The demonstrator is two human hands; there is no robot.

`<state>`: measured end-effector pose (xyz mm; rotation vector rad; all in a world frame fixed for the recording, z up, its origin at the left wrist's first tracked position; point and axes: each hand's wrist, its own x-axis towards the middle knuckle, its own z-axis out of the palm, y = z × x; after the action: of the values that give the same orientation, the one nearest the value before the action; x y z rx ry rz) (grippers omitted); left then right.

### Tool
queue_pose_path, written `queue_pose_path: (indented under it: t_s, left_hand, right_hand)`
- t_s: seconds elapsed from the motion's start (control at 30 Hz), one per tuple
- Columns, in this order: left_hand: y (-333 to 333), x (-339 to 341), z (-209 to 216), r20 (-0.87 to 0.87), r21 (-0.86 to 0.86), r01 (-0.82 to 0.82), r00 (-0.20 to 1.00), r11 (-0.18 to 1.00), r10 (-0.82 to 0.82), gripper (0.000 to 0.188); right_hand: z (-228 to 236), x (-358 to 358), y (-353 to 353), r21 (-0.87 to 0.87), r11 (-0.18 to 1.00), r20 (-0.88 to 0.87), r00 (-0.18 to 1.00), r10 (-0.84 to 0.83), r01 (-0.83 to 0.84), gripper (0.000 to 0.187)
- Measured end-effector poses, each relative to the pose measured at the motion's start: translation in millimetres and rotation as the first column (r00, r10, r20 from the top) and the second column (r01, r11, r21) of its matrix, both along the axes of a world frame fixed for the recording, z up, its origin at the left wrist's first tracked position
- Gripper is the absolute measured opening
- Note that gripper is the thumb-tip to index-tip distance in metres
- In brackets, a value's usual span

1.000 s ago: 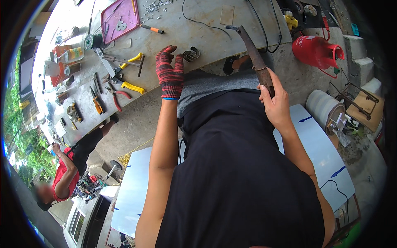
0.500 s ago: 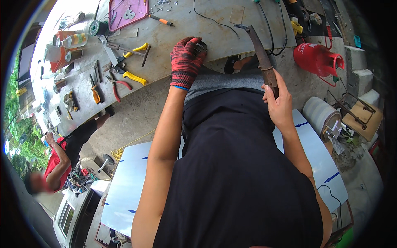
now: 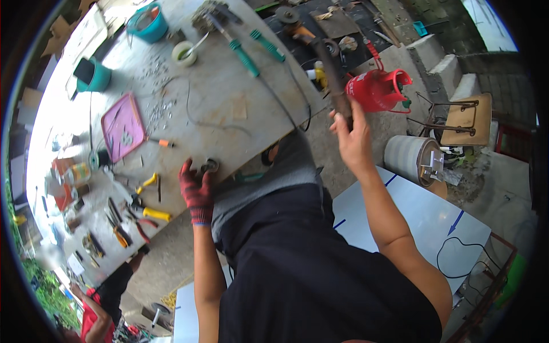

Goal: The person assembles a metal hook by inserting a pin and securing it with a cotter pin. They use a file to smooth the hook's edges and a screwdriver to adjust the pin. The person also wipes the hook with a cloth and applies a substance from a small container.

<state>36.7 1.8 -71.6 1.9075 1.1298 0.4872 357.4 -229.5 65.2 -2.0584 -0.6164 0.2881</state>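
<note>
My left hand (image 3: 198, 193) wears a red and black knit glove. It is at the front edge of the metal workbench (image 3: 220, 94), fingers apart. A small dark round piece (image 3: 210, 166) lies right beside its fingers; whether they touch it is unclear. My bare right hand (image 3: 355, 137) is closed around the lower end of a long rusty metal-handled tool (image 3: 338, 94), lifted past the bench's right edge. Its far end is blurred against the dark things behind it.
Pliers (image 3: 117, 231), a pink tray (image 3: 124, 128), teal containers (image 3: 93, 76) and green-handled cable clamps (image 3: 243, 57) are on the bench. Rightward on the floor are a red gas cylinder (image 3: 374, 90), a striped drum (image 3: 406, 157) and a chair (image 3: 466, 119). A person (image 3: 97, 317) in red is at lower left.
The view has turned, so more of the bench's far side shows. My left hand's fingers have spread from over the round piece to beside it. The rusty tool stays in my right hand.
</note>
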Motion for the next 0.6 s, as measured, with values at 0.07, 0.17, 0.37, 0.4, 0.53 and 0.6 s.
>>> queue_pose_path:
  t_s: [0.07, 0.17, 0.37, 0.4, 0.53, 0.6]
  left_hand:
    - [-1.2, -7.8, 0.3, 0.112, -0.065, -0.041, 0.993, 0.997, 0.048, 0.054]
    - [0.9, -12.7, 5.3, 0.099, -0.101, -0.140, 0.984, 0.985, 0.150, 0.045]
    - [-6.0, -14.5, 29.6, -0.131, -0.149, -0.317, 0.945, 0.937, 0.299, 0.038]
    - [-7.8, -17.3, 29.6, -0.178, -0.112, -0.312, 0.940, 0.944, 0.290, 0.038]
    - [-17.1, -26.3, 31.3, -0.381, -0.019, -0.303, 0.883, 0.953, 0.273, 0.035]
    - [-19.0, -26.3, 34.4, -0.458, 0.020, -0.299, 0.846, 0.954, 0.275, 0.034]
  right_hand:
    - [-19.6, 73.9, -2.6, -0.039, 0.996, 0.195, 0.978, -0.074, 0.083, 0.042]
    - [-56.5, 193.0, -2.8, -0.071, 0.979, 0.432, 0.890, -0.144, 0.193, 0.041]
    - [-153.4, 389.1, 9.1, -0.251, 0.901, 0.561, 0.812, -0.163, 0.354, 0.046]
    - [-163.3, 408.2, 16.4, -0.250, 0.905, 0.557, 0.816, -0.156, 0.343, 0.046]
    - [-196.6, 463.2, 42.7, -0.378, 0.834, 0.523, 0.836, -0.166, 0.402, 0.041]
    - [-208.4, 479.2, 53.3, -0.451, 0.796, 0.524, 0.842, -0.130, 0.404, 0.042]
